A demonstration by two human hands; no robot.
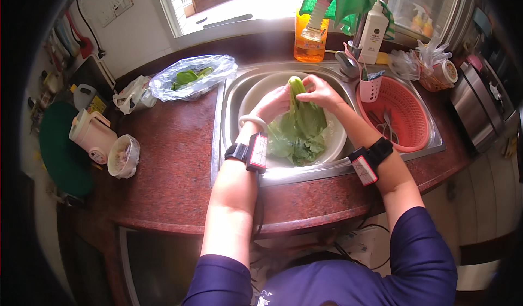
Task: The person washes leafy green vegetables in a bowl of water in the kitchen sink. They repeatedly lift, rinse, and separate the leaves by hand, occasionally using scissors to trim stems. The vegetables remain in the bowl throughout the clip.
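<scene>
A head of leafy green lettuce (pixel 305 120) stands stem end up over a white basin (pixel 337 142), its leaf tips down in the basin. My left hand (pixel 273 102) grips it from the left, close to the stem end; its fingertips are partly hidden behind the stalks. From the other side, the thumb and fingers of my right hand (pixel 322 92) close on the upper stalks. More leaves lie low in the basin, which sits in a stainless steel sink (pixel 229 114).
To the right, a red plastic colander (pixel 412 122) holds scissors. A faucet (pixel 347 63) rises behind, near an orange bottle (pixel 309 46) and a white pump bottle (pixel 374 32). Leftward on the counter are a plastic bag of greens (pixel 163 87), a covered bowl (pixel 124 157) and a pink appliance (pixel 93 136).
</scene>
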